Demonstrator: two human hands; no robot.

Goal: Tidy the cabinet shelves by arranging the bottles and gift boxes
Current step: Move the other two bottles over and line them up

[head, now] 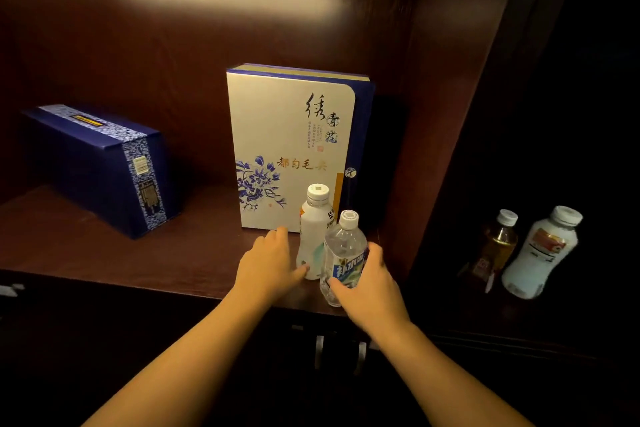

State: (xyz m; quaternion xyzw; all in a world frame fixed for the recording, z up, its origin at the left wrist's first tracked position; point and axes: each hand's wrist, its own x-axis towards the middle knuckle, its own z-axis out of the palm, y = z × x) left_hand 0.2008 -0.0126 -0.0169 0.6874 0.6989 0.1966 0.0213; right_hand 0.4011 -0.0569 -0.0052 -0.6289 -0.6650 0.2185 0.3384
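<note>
Two bottles between your hands: a white opaque bottle (pixel 313 236) and a clear water bottle (pixel 343 255), both upright on the dark wood shelf (pixel 104 253), just in front of the cream gift box's lower right corner.
Landmark: the cream gift box (pixel 287 146) stands upright against the cabinet's back panel, with blue flowers and gold characters on its face.
Your left hand (pixel 268 262): it lies just in front of the cream gift box's bottom edge, fingers fairly straight and a little apart, thumb tip touching the white opaque bottle's lower side; nothing is gripped.
Your right hand (pixel 367 282): it sits in front and to the right of the cream gift box, fingers and thumb curled round the clear water bottle's blue label, clamped on it.
Bottle order: the clear water bottle is nearer you and slightly right, overlapping the white opaque bottle, which stands closest to the cream gift box; you cannot tell if the two touch.
Blue gift box (pixel 100 170): well to the left of the cream gift box, lying on its long side, patterned band facing you.
Neighbouring compartment: well right of the cream gift box, past the cabinet divider (pixel 446 135), an amber tea bottle (pixel 495 246) and a white milk bottle (pixel 540 253) stand close together in shadow.
</note>
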